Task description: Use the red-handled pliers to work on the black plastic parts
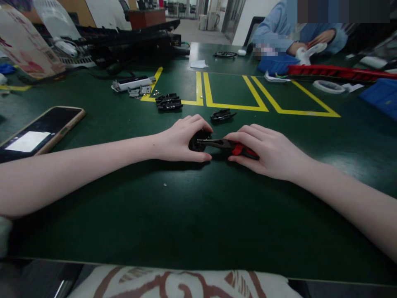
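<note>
Both hands rest low on the green worktop (198,215), meeting near its middle.

Left hand (181,140): cupped over a small black part (198,138), fingers curled across its top, thumb underneath along the worktop. Grip is pressed around the part, pinning it down. Most of the part is hidden by the fingers; its shape cannot be told.

Right hand (266,151): wrapped around the red handles of the pliers (223,145). Grip is squeezed on the handles. The dark nose of the pliers points left and reaches the black part under the left fingers; whether the jaws bite on it cannot be told.

Just beyond the hands, one loose black piece (222,115) lies alone on the worktop, apart from both. Further back and left, a small stack of black pieces (169,102) sits on the yellow tape lines (232,105). Left of that, a white-and-silver unit (133,82) with small metal bits beside it.

Far left, a phone (40,132) lies flat, screen up, partly lit, well apart from the hands.

Back left: dark equipment (136,41) and cables, plastic bags (27,41) leaning.

Back right: another person in a blue sleeve (322,35) handles something white. Near them a blue tray (276,64), a long red strip (338,72) and a roll of tape (328,86). Another blue tray (381,93) at the right edge.

Near edge: patterned cloth (186,283) below the worktop.
</note>
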`<state>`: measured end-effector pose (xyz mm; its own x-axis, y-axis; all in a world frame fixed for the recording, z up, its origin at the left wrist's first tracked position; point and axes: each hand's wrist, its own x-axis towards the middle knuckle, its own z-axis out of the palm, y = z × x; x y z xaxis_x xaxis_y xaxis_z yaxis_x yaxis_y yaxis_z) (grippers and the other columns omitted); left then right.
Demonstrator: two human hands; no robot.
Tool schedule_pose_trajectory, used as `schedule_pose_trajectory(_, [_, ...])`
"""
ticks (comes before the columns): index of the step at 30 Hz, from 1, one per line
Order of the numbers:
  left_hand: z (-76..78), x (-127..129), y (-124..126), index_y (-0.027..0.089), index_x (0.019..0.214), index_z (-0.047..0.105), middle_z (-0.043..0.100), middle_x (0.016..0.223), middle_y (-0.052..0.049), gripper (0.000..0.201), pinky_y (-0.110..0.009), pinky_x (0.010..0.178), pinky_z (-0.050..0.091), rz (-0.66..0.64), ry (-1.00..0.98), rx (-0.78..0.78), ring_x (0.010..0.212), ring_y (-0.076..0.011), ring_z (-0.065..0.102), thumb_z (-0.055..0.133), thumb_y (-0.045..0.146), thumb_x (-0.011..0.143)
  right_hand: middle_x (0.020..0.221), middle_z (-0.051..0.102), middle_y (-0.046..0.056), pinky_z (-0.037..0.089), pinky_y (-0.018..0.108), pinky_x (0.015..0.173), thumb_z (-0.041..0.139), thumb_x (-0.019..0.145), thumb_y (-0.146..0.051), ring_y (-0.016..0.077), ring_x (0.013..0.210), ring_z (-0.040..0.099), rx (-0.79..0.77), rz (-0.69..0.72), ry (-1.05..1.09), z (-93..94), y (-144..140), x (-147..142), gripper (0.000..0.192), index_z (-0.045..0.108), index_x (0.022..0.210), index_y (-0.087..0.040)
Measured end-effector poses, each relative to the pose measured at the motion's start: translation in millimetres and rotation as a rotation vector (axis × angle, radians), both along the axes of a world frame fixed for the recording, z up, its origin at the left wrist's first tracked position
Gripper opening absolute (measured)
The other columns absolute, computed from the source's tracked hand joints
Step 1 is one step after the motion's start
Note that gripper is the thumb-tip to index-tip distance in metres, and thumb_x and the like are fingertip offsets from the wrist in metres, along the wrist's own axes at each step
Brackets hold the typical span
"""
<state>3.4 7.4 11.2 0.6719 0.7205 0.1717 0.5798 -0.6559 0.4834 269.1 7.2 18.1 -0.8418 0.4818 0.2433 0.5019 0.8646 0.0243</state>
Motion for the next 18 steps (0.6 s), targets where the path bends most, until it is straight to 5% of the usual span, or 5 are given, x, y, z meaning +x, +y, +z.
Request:
schedule_pose_trajectory(7, [0.6,-0.9,1.1,0.019,0.126,0.053,0.058,0.127,-0.010,0.058,-0.044,0.100,0.044,-0.009,-0.034,-0.019,0.118,-0.0298,0.054,0.068,0.050,0.080,0.108,0.066,0.014,0.052,0.040,0.072,0.053,0.091,-0.035,0.0283,0.091,0.063,-0.048,-0.062,0.009,6.1,-7.7,-8.5,0.037,0.058,0.123,-0.017])
schedule_pose_trajectory(18, [3.8,8.8,-9.8,0.019,0.139,0.044,0.054,0.142,-0.012,0.063,-0.041,0.103,0.051,-0.041,-0.303,-0.301,0.123,-0.0264,0.058,0.066,0.025,0.080,0.103,0.069,0.014,0.044,0.039,0.065,0.051,0.082,-0.019,0.0291,0.083,0.058,0.167,-0.181,-0.105,11.1,-14.7,-15.0,0.037,0.058,0.117,-0.017])
